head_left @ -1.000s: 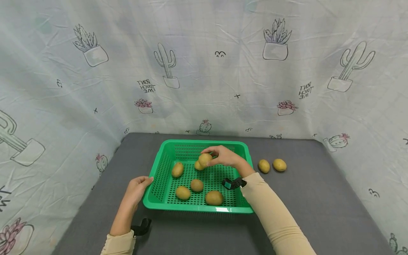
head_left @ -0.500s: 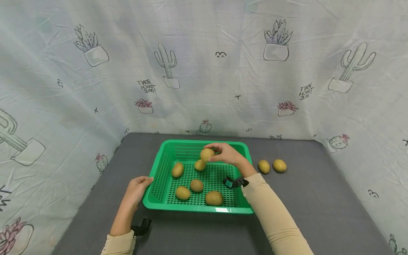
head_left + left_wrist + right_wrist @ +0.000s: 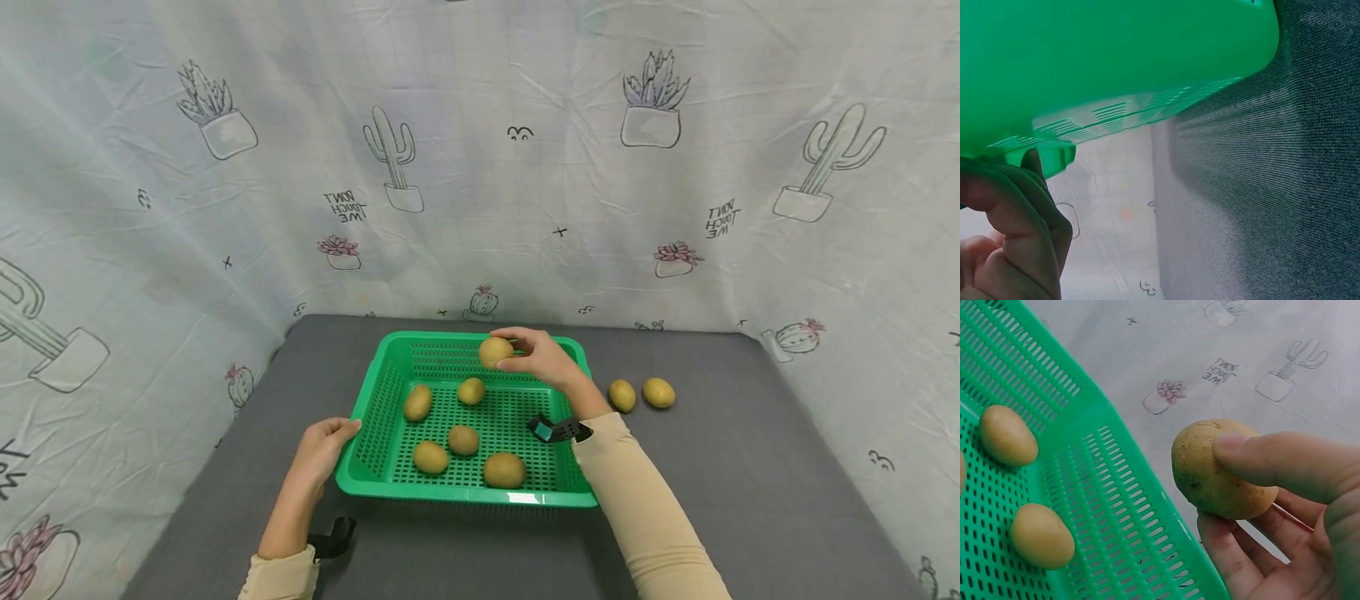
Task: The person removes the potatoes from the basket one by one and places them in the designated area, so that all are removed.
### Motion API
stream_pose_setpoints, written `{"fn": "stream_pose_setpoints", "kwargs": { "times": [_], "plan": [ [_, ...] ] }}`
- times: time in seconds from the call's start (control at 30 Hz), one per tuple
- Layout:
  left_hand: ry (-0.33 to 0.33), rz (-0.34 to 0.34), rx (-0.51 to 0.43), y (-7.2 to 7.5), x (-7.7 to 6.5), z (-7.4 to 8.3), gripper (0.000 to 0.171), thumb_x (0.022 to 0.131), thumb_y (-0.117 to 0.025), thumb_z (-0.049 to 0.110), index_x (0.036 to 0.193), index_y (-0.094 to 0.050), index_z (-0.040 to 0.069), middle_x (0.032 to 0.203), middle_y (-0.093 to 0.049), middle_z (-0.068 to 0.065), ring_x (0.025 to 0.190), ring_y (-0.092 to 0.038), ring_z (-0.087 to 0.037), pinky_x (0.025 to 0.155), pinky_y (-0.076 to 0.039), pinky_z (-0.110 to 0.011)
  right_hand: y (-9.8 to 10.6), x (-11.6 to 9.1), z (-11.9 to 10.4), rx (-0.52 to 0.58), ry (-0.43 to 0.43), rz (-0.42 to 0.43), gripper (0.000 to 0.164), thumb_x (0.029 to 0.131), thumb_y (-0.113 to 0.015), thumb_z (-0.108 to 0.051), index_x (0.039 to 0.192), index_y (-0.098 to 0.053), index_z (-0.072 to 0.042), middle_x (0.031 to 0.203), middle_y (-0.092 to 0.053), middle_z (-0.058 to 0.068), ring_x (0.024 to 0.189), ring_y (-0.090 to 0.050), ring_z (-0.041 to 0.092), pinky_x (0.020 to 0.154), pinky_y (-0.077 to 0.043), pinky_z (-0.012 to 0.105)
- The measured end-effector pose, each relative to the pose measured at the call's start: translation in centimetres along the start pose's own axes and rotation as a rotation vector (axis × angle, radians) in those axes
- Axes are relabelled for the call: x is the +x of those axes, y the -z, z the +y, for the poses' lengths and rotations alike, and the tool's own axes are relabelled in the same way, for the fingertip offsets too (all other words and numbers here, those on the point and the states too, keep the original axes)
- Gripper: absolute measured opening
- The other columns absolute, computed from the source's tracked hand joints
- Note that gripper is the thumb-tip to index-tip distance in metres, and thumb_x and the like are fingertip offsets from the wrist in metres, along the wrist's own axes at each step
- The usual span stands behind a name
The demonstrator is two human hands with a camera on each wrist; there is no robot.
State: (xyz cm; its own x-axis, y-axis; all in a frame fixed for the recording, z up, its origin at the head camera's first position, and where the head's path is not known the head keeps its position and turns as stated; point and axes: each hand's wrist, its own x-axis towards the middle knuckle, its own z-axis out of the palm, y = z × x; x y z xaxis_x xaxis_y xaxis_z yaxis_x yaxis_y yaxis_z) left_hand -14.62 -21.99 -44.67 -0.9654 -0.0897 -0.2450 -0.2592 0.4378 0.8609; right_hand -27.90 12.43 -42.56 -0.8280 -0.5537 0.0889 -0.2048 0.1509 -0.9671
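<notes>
My right hand (image 3: 536, 354) pinches a potato (image 3: 496, 353) between thumb and fingers, held up over the far part of the green plastic basket (image 3: 480, 496). In the right wrist view the held potato (image 3: 1210, 472) shows a dark spot, and the thumb presses its near side. My left hand (image 3: 324, 450) grips the basket's left rim; in the left wrist view its curled fingers (image 3: 1029, 231) lie at the rim. Several potatoes lie spread on the basket's slotted floor, among them a large potato (image 3: 504, 471) near the front and a small potato (image 3: 471, 391) farther back.
Two potatoes, one potato (image 3: 622, 396) beside another potato (image 3: 658, 392), lie on the grey cloth (image 3: 720, 483) right of the basket. Behind the table hangs a pale curtain (image 3: 480, 167) printed with cacti.
My right hand has lifted the potato slightly up and to the right, away from the small potato below it. The left hand stays on the rim.
</notes>
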Motion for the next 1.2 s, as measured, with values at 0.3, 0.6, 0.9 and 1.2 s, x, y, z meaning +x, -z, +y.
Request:
{"fn": "stream_pose_setpoints", "kwargs": {
  "times": [0.3, 0.6, 0.9, 1.2],
  "plan": [
    [-0.012, 0.004, -0.015, 0.1, 0.2, 0.0, 0.048, 0.101, -0.045, 0.029, 0.127, -0.049, -0.011, 0.136, -0.042, -0.030, 0.130, -0.034, -0.045, 0.103, -0.030, -0.060, 0.3, -0.2, -0.3, 0.039, 0.030, 0.063, 0.053, 0.087, -0.068, -0.006, 0.137, -0.049, -0.006, 0.134, -0.051, 0.020, 0.116, -0.054, 0.034, 0.090, -0.047, 0.054],
    [-0.016, 0.022, -0.014, 0.0, 0.0, -0.1, 0.047, 0.101, -0.046, 0.029, 0.125, -0.052, -0.010, 0.131, -0.047, -0.029, 0.123, -0.043, -0.042, 0.098, -0.036, -0.056, 0.7, -0.5, -0.6, 0.076, 0.066, 0.122, 0.054, 0.087, -0.066, -0.001, 0.138, -0.046, 0.000, 0.134, -0.049, 0.022, 0.109, -0.057, 0.016, 0.084, -0.052, 0.033],
    [-0.017, 0.013, -0.016, 0.0, 0.0, -0.1, 0.048, 0.101, -0.046, 0.029, 0.126, -0.051, -0.011, 0.134, -0.045, -0.029, 0.127, -0.038, -0.044, 0.101, -0.032, -0.058, 1.2, -0.8, -1.0, 0.123, 0.092, 0.170, 0.053, 0.088, -0.064, 0.002, 0.138, -0.045, 0.000, 0.134, -0.048, 0.022, 0.108, -0.057, 0.009, 0.084, -0.052, 0.031],
    [-0.022, 0.024, 0.001, 0.0, 0.0, -0.2, 0.047, 0.101, -0.046, 0.029, 0.124, -0.053, -0.011, 0.124, -0.053, -0.027, 0.112, -0.051, -0.038, 0.090, -0.043, -0.050, 1.4, -1.6, -2.0, 0.175, 0.153, 0.178, 0.056, 0.088, -0.063, 0.002, 0.139, -0.041, 0.005, 0.126, -0.055, 0.009, 0.107, -0.058, 0.009, 0.084, -0.052, 0.027]
  ]
}}
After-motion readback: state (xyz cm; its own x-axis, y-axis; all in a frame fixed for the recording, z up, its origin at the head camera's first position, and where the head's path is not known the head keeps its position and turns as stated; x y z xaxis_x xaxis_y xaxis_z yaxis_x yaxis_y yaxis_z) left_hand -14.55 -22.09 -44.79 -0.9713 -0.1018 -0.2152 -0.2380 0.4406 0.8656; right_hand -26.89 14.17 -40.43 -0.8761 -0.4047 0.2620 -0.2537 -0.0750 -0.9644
